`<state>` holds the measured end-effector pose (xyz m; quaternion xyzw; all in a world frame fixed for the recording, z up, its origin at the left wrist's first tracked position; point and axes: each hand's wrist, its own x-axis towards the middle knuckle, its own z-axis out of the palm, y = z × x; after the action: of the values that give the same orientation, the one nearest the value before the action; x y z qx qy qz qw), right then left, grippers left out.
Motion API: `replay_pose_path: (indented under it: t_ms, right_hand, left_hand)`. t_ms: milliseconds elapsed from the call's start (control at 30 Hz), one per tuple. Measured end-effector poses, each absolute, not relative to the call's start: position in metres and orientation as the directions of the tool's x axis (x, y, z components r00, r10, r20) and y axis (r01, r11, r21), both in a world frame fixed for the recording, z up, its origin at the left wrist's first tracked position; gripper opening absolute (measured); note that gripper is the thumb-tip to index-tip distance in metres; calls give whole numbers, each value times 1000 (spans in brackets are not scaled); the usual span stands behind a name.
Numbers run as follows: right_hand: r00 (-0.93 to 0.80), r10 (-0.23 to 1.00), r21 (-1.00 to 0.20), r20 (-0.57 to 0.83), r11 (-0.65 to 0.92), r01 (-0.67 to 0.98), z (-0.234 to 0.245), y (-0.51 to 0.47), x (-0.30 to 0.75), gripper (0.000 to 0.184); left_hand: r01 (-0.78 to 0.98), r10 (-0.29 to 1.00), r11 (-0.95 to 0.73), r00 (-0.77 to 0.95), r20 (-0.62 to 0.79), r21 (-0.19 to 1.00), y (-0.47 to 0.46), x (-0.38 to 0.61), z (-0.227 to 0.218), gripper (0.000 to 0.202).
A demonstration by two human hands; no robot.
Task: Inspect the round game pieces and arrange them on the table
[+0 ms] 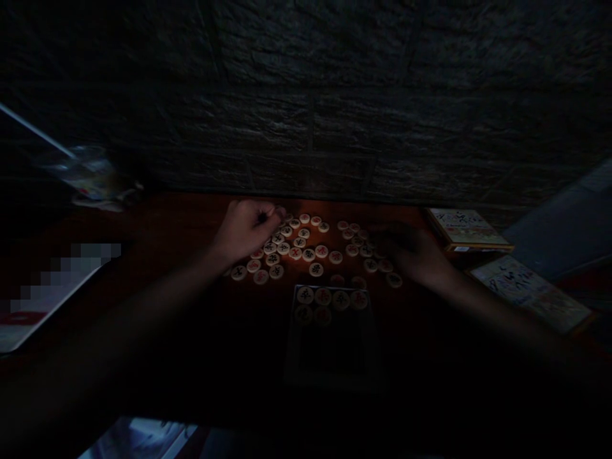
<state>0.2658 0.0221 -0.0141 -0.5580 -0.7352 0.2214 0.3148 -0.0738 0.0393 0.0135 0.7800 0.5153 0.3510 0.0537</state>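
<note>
Many round, pale Chinese chess pieces (308, 254) with red or black characters lie loosely spread on the reddish wooden table (191, 220). My left hand (246, 229) is at the far left edge of the spread, thumb and fingers curled together in a pinch; what lies between the fingertips is too dark to make out. On the right side, my right hand (414, 252) is beside the pieces there, its fingers lost in shadow. Nearer to me, a shallow tray (289, 357) holds several pieces in two rows at its far end.
Two flat boxes with dark brush lettering are at the right, a farther box (466, 228) and a nearer box (533, 293). A clear plastic bag or cup (93, 175) with a straw is at the left. A stone-block wall (306, 121) rises behind the table.
</note>
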Motion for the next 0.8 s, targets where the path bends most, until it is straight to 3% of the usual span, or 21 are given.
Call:
replay_pose_path:
  t_ms: [800]
  right_hand:
    - [-213,948,-681,238,319,659,-15,21,266,32]
  left_hand:
    - [787,887,-421,253,386,451,39,-73,12,38]
